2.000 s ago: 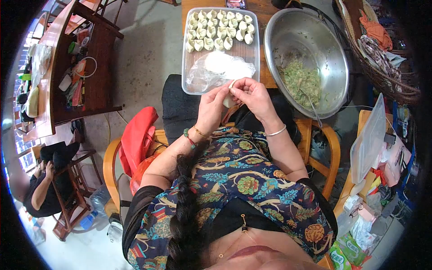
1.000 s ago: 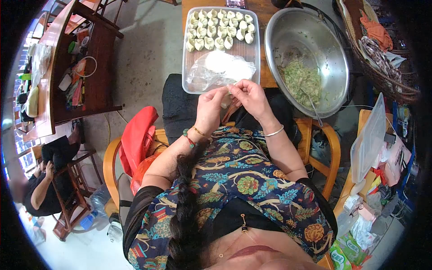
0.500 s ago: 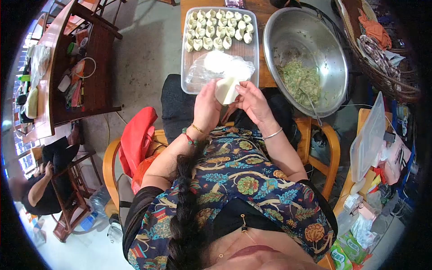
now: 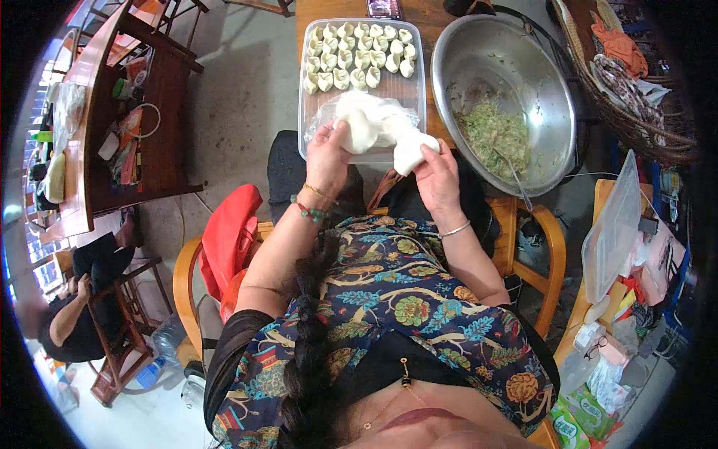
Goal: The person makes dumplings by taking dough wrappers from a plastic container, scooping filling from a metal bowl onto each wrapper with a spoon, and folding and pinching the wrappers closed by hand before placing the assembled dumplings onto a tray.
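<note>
My left hand (image 4: 329, 159) pinches a round white dough wrapper (image 4: 360, 132) between thumb and fingers. My right hand (image 4: 437, 173) grips more pale dough wrappers (image 4: 411, 153), slightly folded; how many layers I cannot tell. The two hands are apart, over the near end of a clear plastic tray (image 4: 305, 135). Crumpled clear plastic wrap (image 4: 329, 112) lies in that end, close behind the wrappers. Rows of folded dumplings (image 4: 345, 57) fill the tray's far part.
Right of the tray stands a large metal basin (image 4: 479, 45) with green filling (image 4: 490, 131) and a spoon (image 4: 521, 187). A phone (image 4: 384, 7) lies behind the tray. A wicker basket (image 4: 636, 112) is at the far right. Another person (image 4: 71, 322) sits at the left.
My hands, close together before, have moved apart. The wrappers have separated: one stays in my left hand, the others in my right. The view has shifted slightly.
</note>
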A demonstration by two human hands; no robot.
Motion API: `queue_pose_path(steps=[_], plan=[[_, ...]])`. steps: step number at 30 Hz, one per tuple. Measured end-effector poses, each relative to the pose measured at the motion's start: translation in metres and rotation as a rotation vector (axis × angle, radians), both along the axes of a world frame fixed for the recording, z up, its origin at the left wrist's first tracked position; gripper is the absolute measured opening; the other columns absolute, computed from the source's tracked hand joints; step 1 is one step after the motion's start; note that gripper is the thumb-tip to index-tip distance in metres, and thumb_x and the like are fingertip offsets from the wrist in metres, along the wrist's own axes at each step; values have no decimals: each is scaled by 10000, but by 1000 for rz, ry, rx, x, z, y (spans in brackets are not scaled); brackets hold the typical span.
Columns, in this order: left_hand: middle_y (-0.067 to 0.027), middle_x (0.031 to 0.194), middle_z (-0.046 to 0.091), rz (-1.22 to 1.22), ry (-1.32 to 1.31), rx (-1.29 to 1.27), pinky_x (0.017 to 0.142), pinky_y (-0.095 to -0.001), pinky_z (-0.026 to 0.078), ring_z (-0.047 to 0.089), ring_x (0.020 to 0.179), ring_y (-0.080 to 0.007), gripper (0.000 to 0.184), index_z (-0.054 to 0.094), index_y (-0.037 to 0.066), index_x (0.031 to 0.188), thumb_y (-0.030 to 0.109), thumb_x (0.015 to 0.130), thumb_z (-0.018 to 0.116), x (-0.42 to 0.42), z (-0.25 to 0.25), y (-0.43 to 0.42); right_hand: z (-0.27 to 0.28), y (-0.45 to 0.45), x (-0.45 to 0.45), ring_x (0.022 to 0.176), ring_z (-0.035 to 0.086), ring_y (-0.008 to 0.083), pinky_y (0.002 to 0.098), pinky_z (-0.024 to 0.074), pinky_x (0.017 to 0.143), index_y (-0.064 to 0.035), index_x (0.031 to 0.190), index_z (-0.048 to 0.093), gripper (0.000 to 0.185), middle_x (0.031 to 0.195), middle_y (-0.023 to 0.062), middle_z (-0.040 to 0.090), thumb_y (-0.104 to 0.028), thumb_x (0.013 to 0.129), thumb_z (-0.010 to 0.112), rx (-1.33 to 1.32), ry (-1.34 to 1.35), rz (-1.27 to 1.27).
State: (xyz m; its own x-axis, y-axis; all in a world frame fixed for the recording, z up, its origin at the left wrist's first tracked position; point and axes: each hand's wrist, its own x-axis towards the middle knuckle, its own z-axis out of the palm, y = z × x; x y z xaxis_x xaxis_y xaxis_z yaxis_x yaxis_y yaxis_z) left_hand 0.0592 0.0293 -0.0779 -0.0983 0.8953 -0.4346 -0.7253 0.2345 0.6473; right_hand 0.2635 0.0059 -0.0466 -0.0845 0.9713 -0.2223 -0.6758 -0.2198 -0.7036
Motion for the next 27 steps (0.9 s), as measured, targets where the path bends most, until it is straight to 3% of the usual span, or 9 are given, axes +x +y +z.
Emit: queue_pose_path(steps=[8,12,14,16,17,20,22,23,27], plan=[[-41,1026,684,-202,569,9,675,-263,563,665,847,-115,310,588,41,1236,170,957,626,-32,-36,43,-4,-8,7,1027,636,159,321,518,934,-24,1160,539,226,1106,79,643,-73,953,615,-54,-58,32],[-121,1233,639,-194,1063,154,898,-302,516,624,1092,-194,455,512,3,1344,165,938,641,-38,-24,37,2,-6,9,1034,645,164,313,526,926,1,1224,546,274,1133,93,652,-71,965,600,-90,-71,139],[-141,1348,568,-266,1272,201,997,-335,463,564,1202,-226,530,455,-1,1403,181,942,645,-29,32,15,8,-4,8,1033,649,167,312,530,919,6,1234,551,280,1140,99,655,-70,967,596,-95,-48,173],[-142,1396,529,-174,1169,301,1049,-347,420,523,1262,-238,534,441,9,1420,182,955,636,-18,54,-6,20,-1,4,968,669,163,305,537,879,18,1216,584,257,1100,94,677,-89,982,585,-28,-112,170],[-130,1440,485,-126,811,290,1089,-364,372,470,1317,-233,511,429,8,1429,186,982,600,-10,54,-17,24,2,4,968,669,163,305,537,879,18,1216,584,257,1100,94,677,-89,982,585,-26,-111,167],[-167,1410,483,-319,-68,-59,1108,-412,367,473,1312,-254,593,397,-18,1424,431,1038,433,8,94,-48,47,3,0,929,690,167,306,541,842,10,1182,630,233,1050,111,710,-102,984,583,163,-554,159],[-167,1372,512,-377,-286,-81,1094,-420,390,495,1290,-258,609,409,-16,1407,466,1036,406,17,99,-49,77,-4,-9,915,713,213,312,542,825,-5,1156,656,219,1019,139,718,-97,968,592,462,-1111,141],[-168,1334,541,-435,-502,-105,1079,-428,413,516,1268,-263,628,421,-15,1391,501,1034,378,19,100,-49,71,-3,-10,1005,697,276,344,541,856,-26,1148,666,235,1067,153,702,-58,919,619,688,-1135,127],[-106,1285,569,-429,-465,-22,1013,-421,463,567,1182,-236,560,441,8,1366,451,1024,457,24,89,-44,71,-13,-6,1244,557,318,473,417,1047,-49,1165,653,337,1229,139,646,-168,854,707,1124,-1331,283]])
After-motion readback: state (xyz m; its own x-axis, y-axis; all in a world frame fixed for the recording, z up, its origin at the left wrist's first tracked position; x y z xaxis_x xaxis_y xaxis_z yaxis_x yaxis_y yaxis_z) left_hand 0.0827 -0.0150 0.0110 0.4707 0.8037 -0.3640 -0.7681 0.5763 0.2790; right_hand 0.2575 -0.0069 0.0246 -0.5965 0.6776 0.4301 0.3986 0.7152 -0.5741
